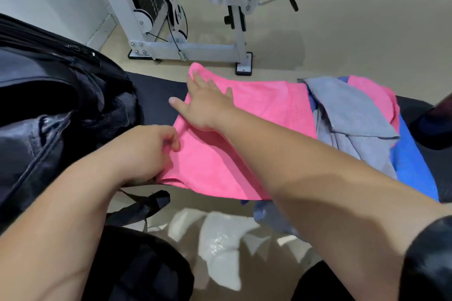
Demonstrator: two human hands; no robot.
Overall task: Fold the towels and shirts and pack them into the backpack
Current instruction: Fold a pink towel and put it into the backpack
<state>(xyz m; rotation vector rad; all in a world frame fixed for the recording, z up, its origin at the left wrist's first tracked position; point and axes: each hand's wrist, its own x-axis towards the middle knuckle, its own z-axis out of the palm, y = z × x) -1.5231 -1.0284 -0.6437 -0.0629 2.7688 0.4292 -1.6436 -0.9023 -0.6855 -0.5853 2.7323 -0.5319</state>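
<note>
Left hand (pixel 151 151) pinches pink towel (pixel 232 159) edge; right hand (pixel 205 107) lies spread flat on it. Folding appears early: pile (pixel 354 110) unfolded, backpack (pixel 49 95) waiting.

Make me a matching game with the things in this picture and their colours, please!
Things:
1. backpack
2. flat towel
3. crumpled cloth on top of the pile
4. machine frame

Colours:
a. grey
b. white
c. black
d. pink

Pairs: 1-c, 2-d, 3-a, 4-b
</note>
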